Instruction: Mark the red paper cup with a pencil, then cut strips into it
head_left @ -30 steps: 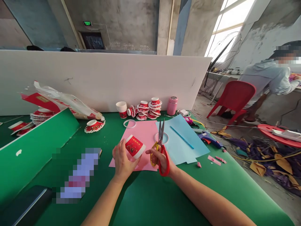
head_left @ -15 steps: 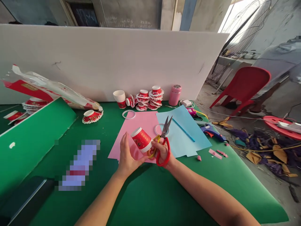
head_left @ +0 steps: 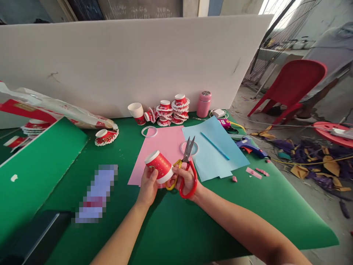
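Note:
A red paper cup (head_left: 159, 165) with white bands at both ends is tilted on its side in front of me. My left hand (head_left: 149, 186) is closed around its left end, thumb along its side. My right hand (head_left: 186, 180) holds scissors (head_left: 188, 149) with red and yellow handles, the blades pointing up and slightly apart. The fingertips of that hand also touch the cup's right end. Beneath lie a pink sheet (head_left: 168, 138) and a blue sheet (head_left: 209, 167), with a blue pencil-like stick (head_left: 214, 145) on the blue one.
Fringed red cups (head_left: 180, 110), a stack of plain cups (head_left: 136, 112) and a pink flask (head_left: 204, 104) stand along the white board (head_left: 124, 66). A blue glue gun (head_left: 252, 148) lies right. Left are a fringed cup (head_left: 106, 137), a phone-like blurred item (head_left: 96, 195) and a green panel (head_left: 41, 165).
My left hand has closed onto the cup, where before it was spread beside it. The cup has shifted slightly left, while my right hand keeps the scissors. The view has tilted down.

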